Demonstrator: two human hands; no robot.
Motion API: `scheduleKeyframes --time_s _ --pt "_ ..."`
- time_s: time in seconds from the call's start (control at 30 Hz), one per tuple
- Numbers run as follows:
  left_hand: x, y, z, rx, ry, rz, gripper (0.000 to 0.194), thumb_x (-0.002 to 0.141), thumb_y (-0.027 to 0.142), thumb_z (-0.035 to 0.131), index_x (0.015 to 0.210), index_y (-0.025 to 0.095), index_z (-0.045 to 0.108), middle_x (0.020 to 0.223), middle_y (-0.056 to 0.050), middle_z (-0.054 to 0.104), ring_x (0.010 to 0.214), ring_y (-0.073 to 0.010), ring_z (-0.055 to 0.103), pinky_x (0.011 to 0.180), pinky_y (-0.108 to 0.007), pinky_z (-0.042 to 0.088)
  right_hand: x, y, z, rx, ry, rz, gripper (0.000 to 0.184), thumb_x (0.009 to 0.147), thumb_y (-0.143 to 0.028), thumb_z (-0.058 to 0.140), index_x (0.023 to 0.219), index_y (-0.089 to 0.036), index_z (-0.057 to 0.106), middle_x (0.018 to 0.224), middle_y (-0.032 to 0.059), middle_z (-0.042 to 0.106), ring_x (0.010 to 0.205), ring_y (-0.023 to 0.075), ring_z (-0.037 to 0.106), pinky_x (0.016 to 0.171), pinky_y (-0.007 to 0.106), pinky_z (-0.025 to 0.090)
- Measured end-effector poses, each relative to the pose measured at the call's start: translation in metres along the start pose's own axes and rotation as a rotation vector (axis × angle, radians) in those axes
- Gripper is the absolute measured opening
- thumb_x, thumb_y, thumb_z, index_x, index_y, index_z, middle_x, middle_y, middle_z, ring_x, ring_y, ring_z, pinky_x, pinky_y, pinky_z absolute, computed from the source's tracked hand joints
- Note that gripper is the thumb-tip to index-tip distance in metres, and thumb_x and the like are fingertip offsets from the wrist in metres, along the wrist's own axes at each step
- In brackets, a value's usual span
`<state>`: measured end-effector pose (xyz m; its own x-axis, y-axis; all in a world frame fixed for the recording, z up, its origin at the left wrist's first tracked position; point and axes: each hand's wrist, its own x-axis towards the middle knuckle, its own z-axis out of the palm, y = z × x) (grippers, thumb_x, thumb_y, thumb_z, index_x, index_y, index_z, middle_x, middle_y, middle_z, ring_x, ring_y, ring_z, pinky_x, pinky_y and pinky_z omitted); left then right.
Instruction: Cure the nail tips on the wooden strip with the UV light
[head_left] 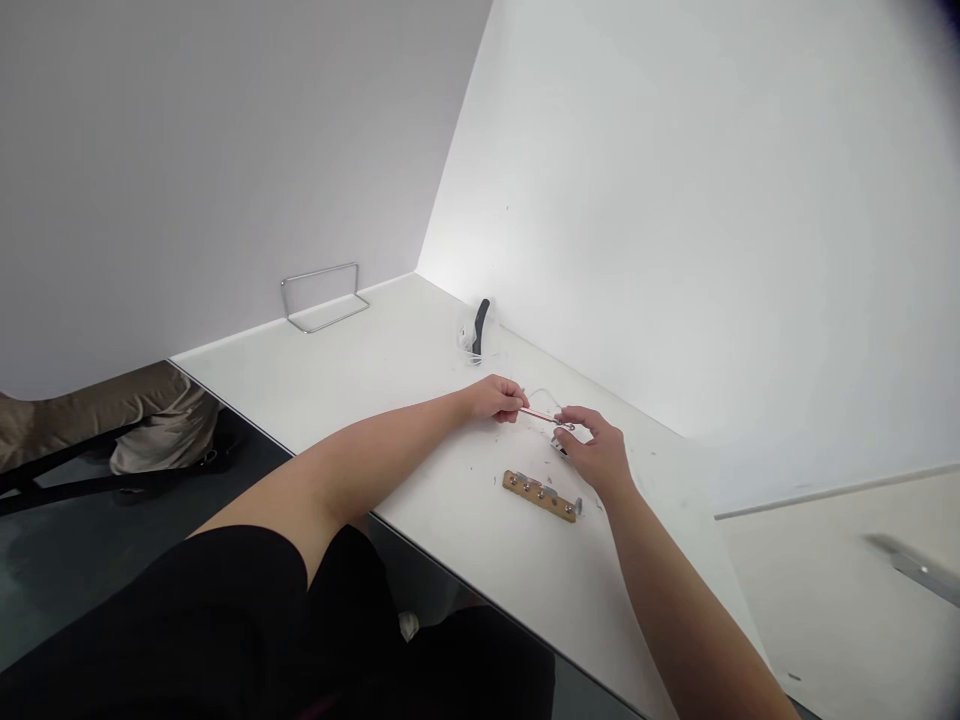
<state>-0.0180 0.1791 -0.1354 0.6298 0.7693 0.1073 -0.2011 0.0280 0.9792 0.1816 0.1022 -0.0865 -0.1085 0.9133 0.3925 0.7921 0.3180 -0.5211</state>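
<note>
My left hand (496, 398) is closed in a pinch on one end of a thin pinkish wire (537, 414) above the white table (360, 380). My right hand (594, 448) is closed on the wire's other end, where a small metal piece shows at the fingertips. Just in front of both hands lies a small brass-coloured bar (541, 495) with several screws along its top and a metal tab at its right end. A loop of thin pale wire rises between my hands.
A black-handled tool (479, 328) with a clear cord lies near the back wall. A bent metal wire frame (324, 297) stands at the table's far left corner. White panels enclose the table. Beige fabric (142, 415) lies on the floor, left.
</note>
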Motion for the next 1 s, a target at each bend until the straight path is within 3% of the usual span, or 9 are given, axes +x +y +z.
scheduleKeyframes --time_s 0.43,0.63,0.83,1.0 --pt "-0.003 0.0042 0.0007 -0.002 0.005 -0.026 0.009 0.07 0.015 0.053 0.075 0.01 0.058 0.049 0.001 0.055 0.042 -0.0052 0.045 0.048 -0.021 0.039 0.0006 -0.0058 0.0033 0.022 0.059 0.076 0.028 0.066 -0.034 0.061 0.092 -0.021 0.059 0.088 0.0053 0.067 0.09 0.0231 0.059 0.066 0.035 0.049" --pt "0.0006 -0.0002 -0.0009 0.013 0.01 -0.021 0.01 0.07 0.016 0.053 0.076 0.01 0.058 0.05 0.0 0.056 0.042 -0.0053 0.046 0.047 -0.02 0.038 -0.0005 -0.008 0.0038 -0.018 0.06 0.039 0.024 0.066 -0.033 0.062 0.087 -0.022 0.061 0.087 0.0045 0.067 0.088 0.022 0.06 0.073 0.036 0.048" --pt "0.0022 -0.0017 -0.0012 0.029 0.001 -0.008 0.012 0.07 0.017 0.053 0.077 0.009 0.058 0.05 0.0 0.056 0.043 -0.0052 0.046 0.047 -0.019 0.038 0.0 -0.0086 0.0049 -0.009 0.055 0.046 0.031 0.066 -0.032 0.062 0.094 -0.021 0.058 0.083 0.0057 0.067 0.087 0.0229 0.06 0.06 0.032 0.048" --pt "0.0012 -0.0009 -0.0011 0.028 -0.006 -0.007 0.012 0.07 0.016 0.053 0.077 0.008 0.058 0.05 0.001 0.056 0.043 -0.0049 0.046 0.047 -0.019 0.038 0.0031 -0.0027 0.0053 0.044 0.043 0.024 0.035 0.066 -0.03 0.063 0.098 -0.02 0.055 0.082 0.0056 0.067 0.085 0.0219 0.061 0.065 0.034 0.049"
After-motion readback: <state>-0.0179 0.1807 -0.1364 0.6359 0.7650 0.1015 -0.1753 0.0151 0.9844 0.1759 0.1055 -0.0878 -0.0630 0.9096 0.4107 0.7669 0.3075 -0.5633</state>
